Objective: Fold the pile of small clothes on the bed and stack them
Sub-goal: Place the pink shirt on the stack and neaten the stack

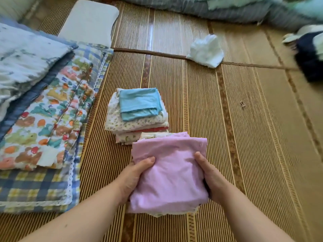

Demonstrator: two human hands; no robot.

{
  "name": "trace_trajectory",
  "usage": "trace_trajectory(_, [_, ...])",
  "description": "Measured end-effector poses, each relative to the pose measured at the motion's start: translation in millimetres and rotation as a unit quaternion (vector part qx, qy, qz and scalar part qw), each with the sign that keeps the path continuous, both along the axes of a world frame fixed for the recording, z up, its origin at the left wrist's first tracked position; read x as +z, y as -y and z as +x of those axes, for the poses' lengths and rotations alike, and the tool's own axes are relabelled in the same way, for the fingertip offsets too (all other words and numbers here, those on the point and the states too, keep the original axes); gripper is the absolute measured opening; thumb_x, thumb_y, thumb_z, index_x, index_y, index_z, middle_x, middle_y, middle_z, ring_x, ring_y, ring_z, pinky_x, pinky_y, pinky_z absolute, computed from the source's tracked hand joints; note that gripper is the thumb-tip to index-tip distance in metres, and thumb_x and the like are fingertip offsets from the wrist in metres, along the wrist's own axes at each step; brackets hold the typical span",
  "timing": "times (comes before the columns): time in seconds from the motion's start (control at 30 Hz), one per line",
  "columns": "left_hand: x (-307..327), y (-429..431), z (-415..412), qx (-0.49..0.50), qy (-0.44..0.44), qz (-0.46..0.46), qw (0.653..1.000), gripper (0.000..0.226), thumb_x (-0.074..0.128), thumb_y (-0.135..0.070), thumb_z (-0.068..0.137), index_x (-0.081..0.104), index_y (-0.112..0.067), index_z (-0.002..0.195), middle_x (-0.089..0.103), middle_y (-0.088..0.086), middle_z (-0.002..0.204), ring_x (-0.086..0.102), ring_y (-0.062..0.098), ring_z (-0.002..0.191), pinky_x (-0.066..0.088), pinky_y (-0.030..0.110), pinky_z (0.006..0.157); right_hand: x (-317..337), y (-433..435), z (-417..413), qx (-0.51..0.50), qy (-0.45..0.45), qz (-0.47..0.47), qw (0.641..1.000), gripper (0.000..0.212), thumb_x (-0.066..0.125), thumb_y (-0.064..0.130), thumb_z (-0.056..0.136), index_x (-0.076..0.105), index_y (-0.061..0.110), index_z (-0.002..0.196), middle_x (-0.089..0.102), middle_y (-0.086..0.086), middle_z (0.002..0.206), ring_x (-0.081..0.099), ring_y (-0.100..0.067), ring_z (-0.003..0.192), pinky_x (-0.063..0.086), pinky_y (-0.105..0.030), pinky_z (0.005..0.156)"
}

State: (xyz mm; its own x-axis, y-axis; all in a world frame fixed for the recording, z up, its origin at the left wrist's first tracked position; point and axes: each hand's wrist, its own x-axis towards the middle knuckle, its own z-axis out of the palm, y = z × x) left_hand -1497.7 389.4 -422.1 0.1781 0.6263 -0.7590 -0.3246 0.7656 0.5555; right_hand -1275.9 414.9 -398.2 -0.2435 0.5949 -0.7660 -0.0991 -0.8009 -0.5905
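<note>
A folded pink garment (171,173) tops a small bundle of folded clothes that I hold just above the striped bamboo mat (227,137). My left hand (134,177) grips its left side, thumb on top. On the other side my right hand (209,175) grips it the same way. Just beyond the bundle stands a stack of folded clothes (138,123), floral pieces below and a light blue one (139,103) on top. A crumpled white cloth (206,51) lies farther back on the mat.
Folded quilts (43,110) with fruit print and blue plaid lie along the left. A pale pillow (90,21) is at the back left. Grey-blue bedding (209,7) runs along the far edge, and a dark garment (309,62) lies at the right edge.
</note>
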Motion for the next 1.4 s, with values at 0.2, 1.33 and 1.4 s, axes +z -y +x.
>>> trace_trajectory(0.2, [94.6,-9.9,77.6,-0.087,0.002,0.100,0.991,0.040,0.078,-0.030,0.069,0.071,-0.010,0.102,0.072,0.020,0.101,0.070,0.032,0.089,0.059,0.039,0.077,85.2,27.3,83.7,-0.052,0.013,0.054,0.997,0.101,0.081,0.069,0.045,0.059,0.015,0.127,0.068,-0.015,0.118,0.065,-0.032,0.108,0.055,-0.041,0.088])
trace_trajectory(1.33, [119.5,1.9,817.2,-0.282,0.099,0.182,0.937,0.048,0.067,-0.028,0.081,0.057,-0.015,0.127,0.067,0.016,0.120,0.063,0.033,0.111,0.047,0.051,0.100,124.5,106.8,794.8,-0.311,0.037,0.063,0.947,0.046,0.058,0.039,0.084,0.063,0.014,0.122,0.068,-0.021,0.114,0.066,-0.035,0.105,0.046,-0.045,0.098])
trace_trajectory(1.4, [117.1,-21.0,834.8,-0.268,0.092,0.175,0.943,0.047,0.067,-0.027,0.082,0.058,-0.016,0.126,0.068,0.015,0.118,0.065,0.033,0.110,0.050,0.047,0.097,112.0,78.5,818.0,-0.289,0.028,0.060,0.955,0.051,0.063,0.041,0.083,0.061,0.013,0.125,0.067,-0.021,0.116,0.064,-0.035,0.108,0.044,-0.045,0.101])
